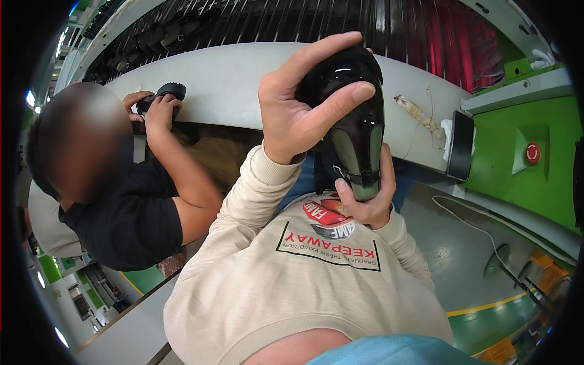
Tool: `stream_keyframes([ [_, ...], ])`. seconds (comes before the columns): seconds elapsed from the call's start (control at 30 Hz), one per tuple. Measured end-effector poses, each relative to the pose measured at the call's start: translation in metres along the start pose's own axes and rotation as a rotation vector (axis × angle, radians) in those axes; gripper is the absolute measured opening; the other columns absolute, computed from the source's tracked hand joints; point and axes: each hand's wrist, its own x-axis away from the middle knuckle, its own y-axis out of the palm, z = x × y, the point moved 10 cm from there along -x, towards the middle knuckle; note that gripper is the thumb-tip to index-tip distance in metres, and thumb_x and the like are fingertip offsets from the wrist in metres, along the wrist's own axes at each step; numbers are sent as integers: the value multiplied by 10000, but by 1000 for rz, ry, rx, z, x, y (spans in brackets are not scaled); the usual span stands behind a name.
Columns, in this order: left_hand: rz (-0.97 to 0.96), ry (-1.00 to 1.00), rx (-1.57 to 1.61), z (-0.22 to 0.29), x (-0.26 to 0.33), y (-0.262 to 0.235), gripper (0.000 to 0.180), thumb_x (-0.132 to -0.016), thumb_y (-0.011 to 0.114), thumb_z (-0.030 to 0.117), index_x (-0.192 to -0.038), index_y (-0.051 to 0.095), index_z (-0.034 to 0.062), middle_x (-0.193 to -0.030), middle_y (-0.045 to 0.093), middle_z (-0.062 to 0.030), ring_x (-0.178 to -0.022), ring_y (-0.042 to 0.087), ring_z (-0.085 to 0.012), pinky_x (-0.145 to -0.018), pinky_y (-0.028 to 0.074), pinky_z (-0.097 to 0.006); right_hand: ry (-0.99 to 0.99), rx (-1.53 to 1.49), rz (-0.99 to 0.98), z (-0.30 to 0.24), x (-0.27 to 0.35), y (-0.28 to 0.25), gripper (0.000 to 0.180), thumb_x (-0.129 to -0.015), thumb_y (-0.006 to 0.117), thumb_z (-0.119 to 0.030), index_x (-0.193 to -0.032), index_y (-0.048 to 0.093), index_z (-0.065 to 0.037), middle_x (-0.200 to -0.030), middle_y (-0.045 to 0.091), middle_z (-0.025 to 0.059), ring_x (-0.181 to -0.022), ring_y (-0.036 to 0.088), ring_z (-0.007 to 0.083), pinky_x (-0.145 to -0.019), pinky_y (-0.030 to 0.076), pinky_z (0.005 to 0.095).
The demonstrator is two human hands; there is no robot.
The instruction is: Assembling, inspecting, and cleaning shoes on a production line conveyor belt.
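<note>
A glossy black shoe [364, 115] with a buckled strap is held up in front of my chest, its toe pointing away from me. Greenish material, seemingly a shoe last [344, 149], shows through its openings. My left hand [292, 100] grips the toe end from the left, thumb across the top and a finger stretched along the far side. Around the heel end, my right hand [372, 204] is closed from below and the right, its thumb near the buckle. The fingers beneath the shoe are hidden.
Beyond the shoe runs a pale bench [225, 76], with metal rods [267, 24] behind it. At left, a co-worker's hands [159, 112] hold another black shoe [170, 91]. A frayed, wrapped stick [420, 115] and a dark flat object [461, 145] lie right, beside a green machine [499, 146] with a red button [533, 153].
</note>
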Motion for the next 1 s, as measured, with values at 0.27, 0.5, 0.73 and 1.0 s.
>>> stream_keyframes([
  [0.27, -9, 25, 24, 15, -17, 8, 447, -934, 860, 34, -1355, 727, -34, -1193, 803, -193, -1091, 774, -221, -979, 617, -342, 100, -63, 8, -3, -10, -10, 827, -795, 809, -101, -1527, 483, 102, -1260, 591, 175, -1124, 642, 272, -1004, 519, 369],
  [0.5, -8, 0, 85, 25, -23, 14, 731, -886, 937, 127, -1512, 580, 1, -1154, 821, -177, -1032, 814, -221, -903, 651, -329, 160, -278, 59, 0, -18, -41, 723, -853, 734, -77, -1533, 534, 63, -1402, 676, 160, -1238, 680, 245, -1079, 526, 368],
  [0.73, 41, 15, 63, 25, -15, 15, 436, -898, 905, 38, -1288, 736, -60, -1163, 820, -177, -1046, 817, -230, -924, 683, -350, 216, -586, 148, 7, -36, -64, 709, -889, 647, -192, -1549, 521, 34, -1339, 715, 205, -1174, 747, 347, -1032, 616, 446],
  [1.0, 75, 31, 22, 23, -16, 9, 399, -890, 907, 29, -1251, 764, -61, -1092, 837, -172, -995, 828, -215, -876, 689, -324, 252, -719, 38, 14, -43, -52, 666, -903, 652, -179, -1526, 551, 33, -1308, 729, 151, -1155, 749, 273, -988, 622, 405],
])
